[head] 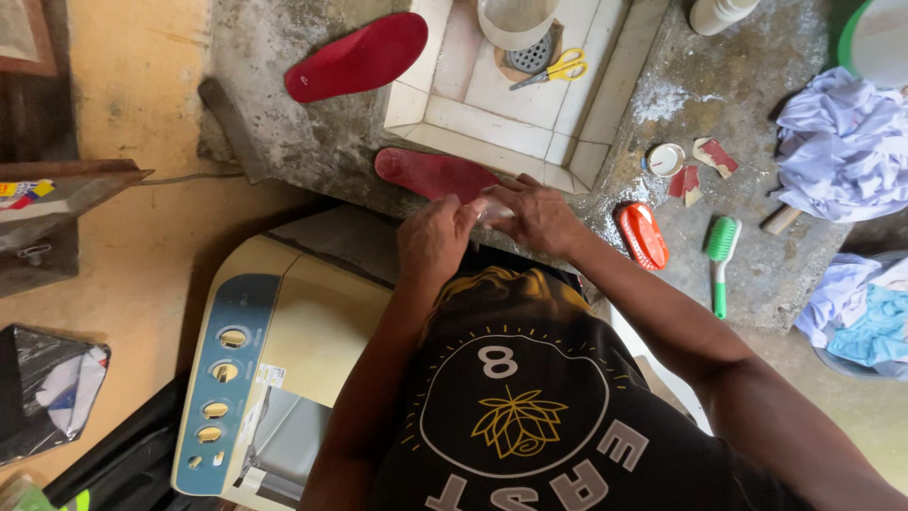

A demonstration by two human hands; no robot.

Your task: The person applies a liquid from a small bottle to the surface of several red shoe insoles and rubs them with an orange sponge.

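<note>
My left hand [435, 237] and my right hand [539, 216] meet at the front edge of a rough concrete counter [312, 142]. Together they pinch a small clear plastic packet [490, 210] between the fingertips. Just beyond my hands lies a red shoe insole [430, 173], flat on the counter. A second red insole [357, 57] rests farther back, leaning on the rim of a tiled sink basin [492, 118].
In the basin sit yellow-handled scissors [558, 68] and a clear container [515, 21] over the drain. An orange scrub brush [643, 235], a green brush [722, 255], a small round tin [665, 159] and soap pieces lie right. Clothes [842, 147] pile far right. A cream washing machine [274, 378] stands below left.
</note>
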